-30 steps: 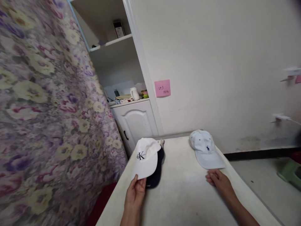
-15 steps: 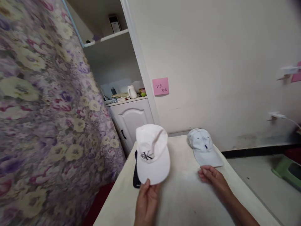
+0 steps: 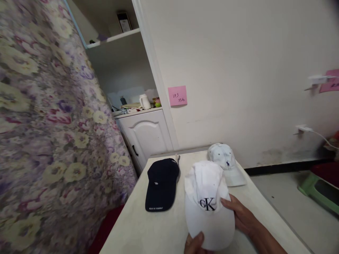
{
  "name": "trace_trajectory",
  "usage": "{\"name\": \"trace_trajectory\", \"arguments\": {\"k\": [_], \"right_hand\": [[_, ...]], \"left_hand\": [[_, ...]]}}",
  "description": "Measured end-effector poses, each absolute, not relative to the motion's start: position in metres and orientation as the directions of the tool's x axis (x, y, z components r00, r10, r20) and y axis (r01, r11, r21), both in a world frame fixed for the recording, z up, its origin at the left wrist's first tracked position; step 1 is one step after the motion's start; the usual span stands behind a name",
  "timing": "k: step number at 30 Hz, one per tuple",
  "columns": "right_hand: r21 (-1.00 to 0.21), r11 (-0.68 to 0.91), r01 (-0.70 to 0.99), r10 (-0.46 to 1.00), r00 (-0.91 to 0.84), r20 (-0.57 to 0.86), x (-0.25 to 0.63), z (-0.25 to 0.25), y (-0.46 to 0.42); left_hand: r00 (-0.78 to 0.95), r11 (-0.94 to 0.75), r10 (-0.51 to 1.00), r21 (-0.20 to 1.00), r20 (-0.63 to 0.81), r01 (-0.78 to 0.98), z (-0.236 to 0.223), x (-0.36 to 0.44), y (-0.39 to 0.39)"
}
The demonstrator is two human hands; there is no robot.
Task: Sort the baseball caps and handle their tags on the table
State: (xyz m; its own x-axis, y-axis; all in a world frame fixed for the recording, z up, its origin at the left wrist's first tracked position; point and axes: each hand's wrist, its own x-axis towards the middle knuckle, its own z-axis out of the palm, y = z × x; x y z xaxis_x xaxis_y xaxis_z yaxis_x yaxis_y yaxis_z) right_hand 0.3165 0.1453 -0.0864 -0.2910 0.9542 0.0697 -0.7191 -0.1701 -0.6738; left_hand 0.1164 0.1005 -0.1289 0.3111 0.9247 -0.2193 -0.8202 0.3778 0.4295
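My left hand [image 3: 195, 244] pinches the front of the brim of a white cap with a black CK logo [image 3: 206, 201], thumb on top. My right hand [image 3: 239, 215] grips the same cap at its right side, fingers curled against the crown. The white cap sits near the middle of a cream table [image 3: 148, 233]. A dark navy cap [image 3: 161, 183] lies flat to its left, untouched. A pale blue cap with a small dark logo [image 3: 224, 162] lies behind the white one, near the table's far right edge.
A floral curtain [image 3: 47, 123] fills the left side. Behind the table stand a white cupboard [image 3: 144, 135] with clutter on top and open shelves above. A pink note [image 3: 177, 95] is stuck on the wall. A green stool [image 3: 317, 190] stands on the floor at right.
My left hand carried the white CK cap off the navy cap and to the right, uncovering the navy cap. My right hand moved from beside the pale blue cap onto the white cap.
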Motion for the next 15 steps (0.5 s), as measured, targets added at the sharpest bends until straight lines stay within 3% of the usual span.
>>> {"name": "trace_trajectory", "arguments": {"k": [5,10,15], "right_hand": [[-0.652,-0.229,-0.723,0.929,-0.362,0.076,0.318,-0.083,0.140],[-0.639,-0.276,-0.718,0.914,-0.402,0.058,0.316,-0.087,0.137],[-0.608,-0.293,-0.738,0.922,-0.386,0.025,0.314,-0.081,0.135]], "left_hand": [[0.332,0.371,0.928,0.482,-0.167,-0.794,-0.077,0.092,0.122],[0.365,0.408,0.912,0.476,-0.186,-0.779,-0.068,0.083,0.133],[0.590,0.592,0.794,0.410,-0.147,-0.694,-0.069,0.088,0.134]]}}
